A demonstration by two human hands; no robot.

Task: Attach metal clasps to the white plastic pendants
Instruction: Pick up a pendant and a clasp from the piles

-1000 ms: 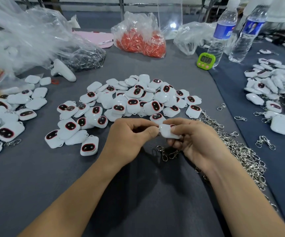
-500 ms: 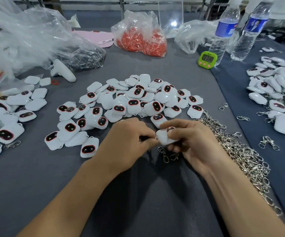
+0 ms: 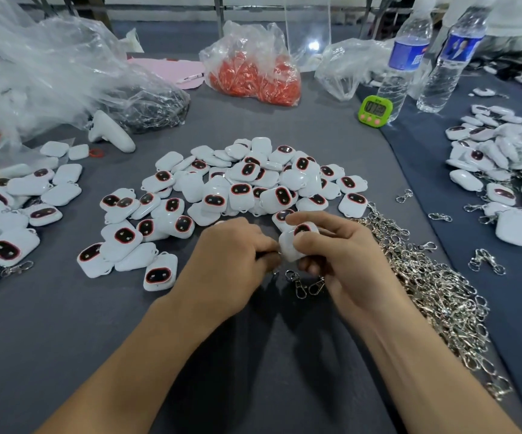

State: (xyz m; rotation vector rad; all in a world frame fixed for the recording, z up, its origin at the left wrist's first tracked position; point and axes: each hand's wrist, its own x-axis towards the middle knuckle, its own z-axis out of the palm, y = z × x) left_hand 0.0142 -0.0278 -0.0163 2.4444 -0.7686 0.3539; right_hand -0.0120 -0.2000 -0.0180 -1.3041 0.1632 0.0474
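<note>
R hand (image 3: 344,261) grips pendant (image 3: 291,245) btwn hands; L hand (image 3: 231,258) fingers curled at its edge, contents unclear.

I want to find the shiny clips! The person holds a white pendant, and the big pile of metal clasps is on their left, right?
No, it is on their right. The head view shows the pile of metal clasps beside the right hand, which holds the white pendant.

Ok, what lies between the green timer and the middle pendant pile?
Bare grey cloth only, from green timer to pendant pile; head view shows it.
</note>
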